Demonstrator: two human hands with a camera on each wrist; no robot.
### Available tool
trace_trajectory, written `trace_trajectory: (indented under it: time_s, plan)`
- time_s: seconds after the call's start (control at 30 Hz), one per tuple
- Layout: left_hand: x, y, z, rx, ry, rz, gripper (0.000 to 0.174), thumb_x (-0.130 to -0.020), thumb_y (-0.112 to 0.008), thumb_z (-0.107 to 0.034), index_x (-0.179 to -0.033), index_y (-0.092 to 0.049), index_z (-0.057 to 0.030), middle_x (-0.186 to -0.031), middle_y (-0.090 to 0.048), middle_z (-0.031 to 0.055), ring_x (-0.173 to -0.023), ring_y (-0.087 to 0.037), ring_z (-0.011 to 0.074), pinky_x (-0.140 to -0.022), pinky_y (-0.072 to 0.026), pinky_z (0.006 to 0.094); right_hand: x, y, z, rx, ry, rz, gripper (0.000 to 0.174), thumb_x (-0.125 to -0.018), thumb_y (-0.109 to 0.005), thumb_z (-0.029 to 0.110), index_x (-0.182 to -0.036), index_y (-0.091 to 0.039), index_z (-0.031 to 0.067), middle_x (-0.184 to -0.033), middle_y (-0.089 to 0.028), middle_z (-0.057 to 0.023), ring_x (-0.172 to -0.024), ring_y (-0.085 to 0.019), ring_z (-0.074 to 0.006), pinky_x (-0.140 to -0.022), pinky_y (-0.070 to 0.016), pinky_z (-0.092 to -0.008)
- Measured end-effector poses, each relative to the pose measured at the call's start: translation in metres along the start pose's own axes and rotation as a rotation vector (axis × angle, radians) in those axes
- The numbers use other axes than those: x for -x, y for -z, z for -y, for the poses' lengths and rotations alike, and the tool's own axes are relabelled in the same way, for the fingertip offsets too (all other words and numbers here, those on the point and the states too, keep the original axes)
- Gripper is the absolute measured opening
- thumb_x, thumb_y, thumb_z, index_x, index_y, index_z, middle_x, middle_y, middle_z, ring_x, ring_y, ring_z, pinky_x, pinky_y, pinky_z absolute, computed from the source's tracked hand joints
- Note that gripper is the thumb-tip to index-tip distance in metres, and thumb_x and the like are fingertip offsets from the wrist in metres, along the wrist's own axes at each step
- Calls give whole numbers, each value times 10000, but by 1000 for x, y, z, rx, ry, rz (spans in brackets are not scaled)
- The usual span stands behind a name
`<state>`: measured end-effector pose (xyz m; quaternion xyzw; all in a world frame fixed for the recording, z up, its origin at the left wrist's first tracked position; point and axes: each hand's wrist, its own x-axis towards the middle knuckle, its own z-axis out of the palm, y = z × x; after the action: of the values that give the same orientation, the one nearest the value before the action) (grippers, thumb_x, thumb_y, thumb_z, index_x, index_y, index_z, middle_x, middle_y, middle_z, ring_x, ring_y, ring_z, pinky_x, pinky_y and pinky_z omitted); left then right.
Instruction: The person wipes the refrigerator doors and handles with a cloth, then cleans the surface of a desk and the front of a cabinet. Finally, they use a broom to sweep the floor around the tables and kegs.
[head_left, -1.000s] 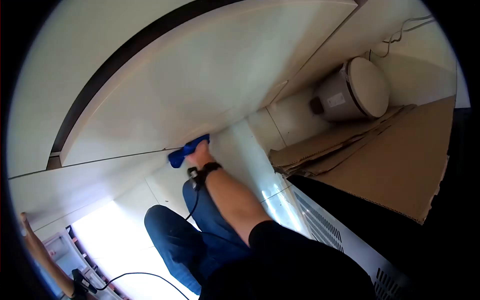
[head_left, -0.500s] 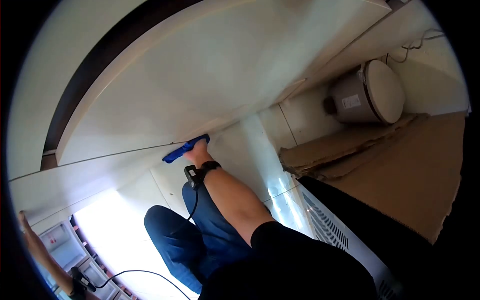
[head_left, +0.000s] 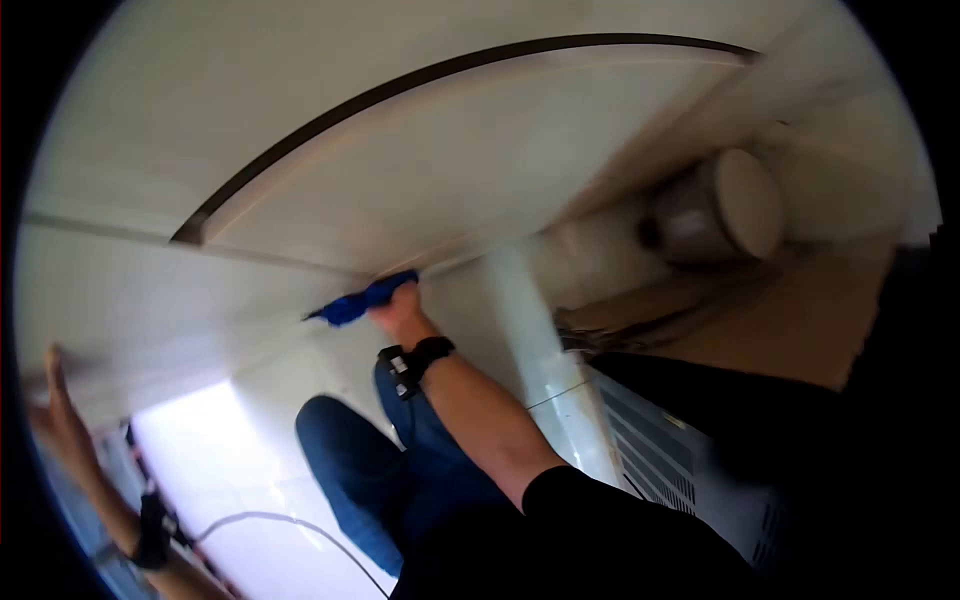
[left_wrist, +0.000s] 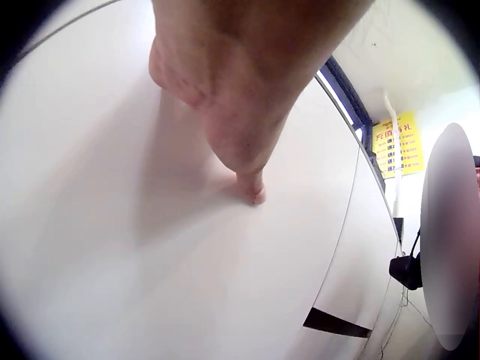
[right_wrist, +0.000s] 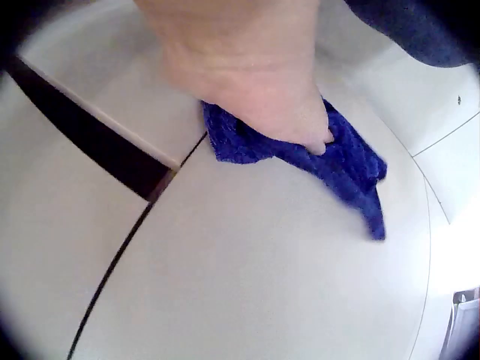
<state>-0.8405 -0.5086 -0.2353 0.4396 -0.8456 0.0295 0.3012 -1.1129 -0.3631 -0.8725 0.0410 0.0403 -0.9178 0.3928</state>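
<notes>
A blue cloth point(head_left: 350, 305) lies against the base of the pale panel point(head_left: 430, 160), under my right hand point(head_left: 402, 308). In the right wrist view the cloth point(right_wrist: 341, 169) spreads out below my right hand point(right_wrist: 262, 97), its far end hanging in a point; the thumb lies on it and most fingers are hidden. My left hand point(head_left: 65, 420) is at the far left in the head view, fingers extended. In the left wrist view my left hand point(left_wrist: 232, 105) touches a white surface point(left_wrist: 180, 277), with part of its fingers hidden behind the palm.
At the right stand a lidded bin point(head_left: 715, 210) and folded cardboard point(head_left: 770, 320). A vented white unit point(head_left: 650, 440) sits near my right arm. Drawers and small items are at the lower left. A yellow sign point(left_wrist: 399, 144) hangs beyond the white panels.
The head view has shifted, showing more of the curved dark strip. The blue cloth's left end has stretched into a point. My left hand's fingers look more spread.
</notes>
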Motion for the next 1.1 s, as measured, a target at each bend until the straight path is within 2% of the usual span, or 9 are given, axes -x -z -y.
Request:
trace_trajectory:
  time_s: [0.03, 0.17, 0.4, 0.53, 0.67, 0.7, 0.77, 0.93, 1.1]
  plan:
    - [-1, 0, 10, 25, 51, 50, 423, -961, -502, -263, -1272, -528, 23, -1309, -533, 150, -1232, -489, 201, -1034, -357, 324, -20, 53, -9, 782, 181, -454, 432, -947, -377, 416, -1208, -554, 120, -1217, -593, -51, -1077, -541, -243, -982, -412, -443]
    - [3, -23, -16, -121, 19, 47, 422, -980, -450, -275, -1296, -510, -3, -1325, -524, 128, -1264, -460, 192, -1064, -326, 317, -22, -203, 266, 234, 207, -767, 635, -977, -236, 507, -1415, -320, 56, -1487, -309, -86, -1327, -333, -267, -1118, -233, -402]
    - [-1, -38, -40, -444, -471, -280, 464, -927, -563, -357, -1218, -578, 4, -1263, -564, 155, -1172, -527, 238, -1044, -335, 335, -42, -365, 408, 785, 863, -809, 630, -976, -402, 449, -1379, -340, -30, -1365, -453, -116, -1228, -438, -246, -1062, -303, -340]
    - [-1, -49, -82, -45, -269, -446, 407, -919, -587, -322, -1175, -600, -6, -1224, -585, 140, -1115, -545, 254, -1020, -355, 323, -16, -477, 422, 1174, 1291, -199, 575, -994, -397, 391, -1319, -401, -84, -1331, -465, -158, -1168, -458, -233, -1021, -328, -329]
    - [3, -40, -60, -278, -137, -162, 410, -947, -535, -319, -1225, -577, -20, -1207, -601, 129, -1094, -559, 245, -995, -379, 304, -40, -440, 432, 1224, 1460, -374, 512, -1001, -396, 327, -1318, -402, -75, -1323, -466, -173, -1113, -482, -243, -1002, -344, -339]
    - [6, -38, -63, -451, -76, -9, 406, -961, -511, -309, -1243, -565, -21, -1199, -607, 131, -1090, -565, 238, -990, -388, 303, -55, -393, 440, 1074, 1295, -372, 605, -993, -389, 324, -1404, -240, -94, -1489, -220, -247, -1368, -259, -295, -1131, -164, -348]
    - [3, -50, -14, -312, -167, -17, 397, -971, -489, -301, -1262, -554, -38, -1192, -612, 132, -1102, -566, 229, -1000, -386, 301, -74, -284, 427, 276, 932, -473, 559, -977, -422, 341, -1412, -318, 5, -1465, -345, -114, -1308, -358, -254, -1082, -265, -331]
    - [8, -33, -25, -289, -138, 23, 375, -992, -438, -262, -1297, -531, -64, -1218, -601, 117, -1158, -547, 199, -1033, -369, 289, -48, -269, 385, 398, 557, -842, 607, -927, -438, 509, -1364, -397, 90, -1335, -459, 1, -1211, -406, -165, -1032, -296, -309]
    - [-1, -42, -58, -268, -322, -445, 633, -898, -610, -334, -1378, -382, 11, -1388, -413, 220, -1281, -415, 317, -1083, -303, 383, -70, -360, 430, 646, 1174, -773, 330, -1001, -373, 331, -1226, -486, 118, -1160, -519, 3, -1078, -474, -136, -953, -364, -262]
